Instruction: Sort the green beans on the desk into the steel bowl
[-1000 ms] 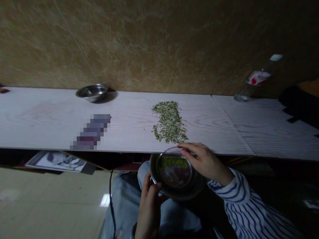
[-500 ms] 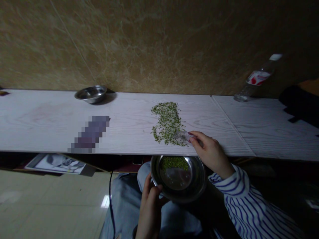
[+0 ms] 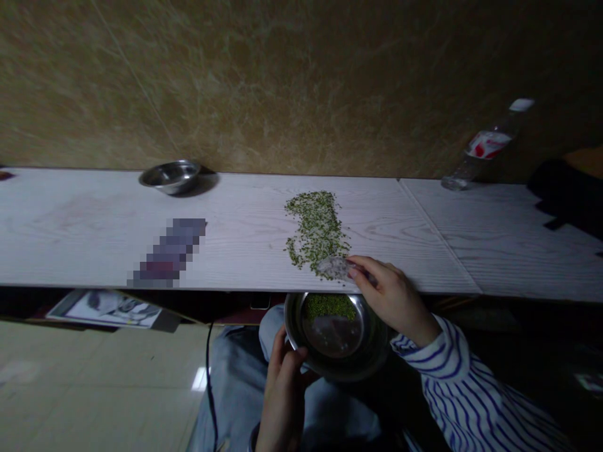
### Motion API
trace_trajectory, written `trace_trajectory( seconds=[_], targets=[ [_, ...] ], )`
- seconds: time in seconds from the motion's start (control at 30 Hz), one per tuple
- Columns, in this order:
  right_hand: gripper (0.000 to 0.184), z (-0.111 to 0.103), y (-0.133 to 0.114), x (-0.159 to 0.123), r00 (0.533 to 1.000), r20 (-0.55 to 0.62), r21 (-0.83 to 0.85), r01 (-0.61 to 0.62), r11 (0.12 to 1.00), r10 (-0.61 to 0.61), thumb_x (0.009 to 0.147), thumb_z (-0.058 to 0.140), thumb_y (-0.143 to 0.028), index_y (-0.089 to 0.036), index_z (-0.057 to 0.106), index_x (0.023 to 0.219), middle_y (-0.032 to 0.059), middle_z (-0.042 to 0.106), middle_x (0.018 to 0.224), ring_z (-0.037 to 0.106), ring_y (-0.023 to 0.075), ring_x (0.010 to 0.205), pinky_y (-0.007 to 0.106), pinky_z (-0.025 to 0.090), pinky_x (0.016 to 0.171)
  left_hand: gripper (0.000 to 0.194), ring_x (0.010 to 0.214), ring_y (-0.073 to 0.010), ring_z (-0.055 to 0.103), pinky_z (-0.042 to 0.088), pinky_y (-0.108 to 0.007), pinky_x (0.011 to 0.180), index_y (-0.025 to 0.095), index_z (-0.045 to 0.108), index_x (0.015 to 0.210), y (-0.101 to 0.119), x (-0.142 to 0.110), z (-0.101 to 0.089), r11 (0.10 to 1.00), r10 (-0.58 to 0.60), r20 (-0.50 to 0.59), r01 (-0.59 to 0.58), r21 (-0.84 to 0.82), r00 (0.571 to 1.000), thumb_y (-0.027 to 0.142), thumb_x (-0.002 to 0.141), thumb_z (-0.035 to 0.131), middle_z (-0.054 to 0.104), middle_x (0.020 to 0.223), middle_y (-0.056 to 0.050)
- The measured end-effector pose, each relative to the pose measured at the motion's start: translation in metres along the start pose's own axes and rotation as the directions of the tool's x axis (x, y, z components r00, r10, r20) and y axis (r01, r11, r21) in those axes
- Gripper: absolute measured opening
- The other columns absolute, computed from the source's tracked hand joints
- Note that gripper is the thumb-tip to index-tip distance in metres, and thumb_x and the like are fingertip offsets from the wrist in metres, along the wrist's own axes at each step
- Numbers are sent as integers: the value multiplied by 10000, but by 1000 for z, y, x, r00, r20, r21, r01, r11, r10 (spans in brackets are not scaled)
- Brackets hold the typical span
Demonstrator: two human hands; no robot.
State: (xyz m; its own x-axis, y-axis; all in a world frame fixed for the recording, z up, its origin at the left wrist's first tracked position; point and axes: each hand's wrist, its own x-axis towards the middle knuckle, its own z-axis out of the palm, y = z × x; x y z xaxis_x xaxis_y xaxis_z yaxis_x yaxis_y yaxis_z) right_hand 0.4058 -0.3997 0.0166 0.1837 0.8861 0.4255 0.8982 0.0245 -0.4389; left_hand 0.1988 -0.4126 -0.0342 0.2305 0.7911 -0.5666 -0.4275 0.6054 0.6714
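Note:
My left hand [image 3: 285, 376] grips the left rim of a metal bowl [image 3: 384, 333] in my lap, under the table's front edge. Green beans, probably mung beans [image 3: 330, 306], lie heaped at the far side inside it. Between the thumb and fingers of my right hand [image 3: 389, 292] is a thin, clear plastic piece [image 3: 333, 268], curved in outline; its exact kind is unclear. It rests over the near end of a patch of scattered green beans [image 3: 318, 220] on the white wood-grain table [image 3: 245, 245].
Toward the back left stands a smaller metal bowl [image 3: 172, 179]. A blurred-out flat object [image 3: 169, 251] lies in front of it. At the back right are a clear bottle [image 3: 487, 145] with a white cap and a dark item [image 3: 565, 194]. A black cable [image 3: 210, 383] hangs below the table edge.
My right hand moved the clear plastic piece from above the lap bowl up onto the beans on the table, then slightly left and nearer me. My left hand stayed on the bowl's rim.

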Motion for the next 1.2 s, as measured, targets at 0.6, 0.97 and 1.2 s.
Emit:
trace_trajectory(
  seconds=[0.6,0.97,1.2],
  targets=[
    [254,-20,26,-20,996,26,85,-86,993,84,927,532,-312,-226,675,1118,56,741,1028,695,198,903,312,579,754,626,1052,-266,571,513,-305,664,274,510,1373,1,-5,4,999,-2,2,2,35,1000,282,757,618,624,1256,-77],
    [229,-23,33,-22,995,56,92,-91,992,86,919,556,-308,-235,676,1100,40,741,1022,690,196,924,307,571,776,654,1110,-298,533,532,-357,703,254,470,1402,-2,-2,3,999,-9,25,8,35,1000,272,761,603,592,1296,-108],
    [234,-19,27,-18,996,71,92,-61,994,54,931,534,-304,-244,675,1108,44,739,1038,689,197,936,326,565,805,638,1062,-272,569,514,-319,689,282,515,1373,-1,-3,4,999,-7,-20,8,48,1000,285,744,617,634,1253,-79]
  ],
)
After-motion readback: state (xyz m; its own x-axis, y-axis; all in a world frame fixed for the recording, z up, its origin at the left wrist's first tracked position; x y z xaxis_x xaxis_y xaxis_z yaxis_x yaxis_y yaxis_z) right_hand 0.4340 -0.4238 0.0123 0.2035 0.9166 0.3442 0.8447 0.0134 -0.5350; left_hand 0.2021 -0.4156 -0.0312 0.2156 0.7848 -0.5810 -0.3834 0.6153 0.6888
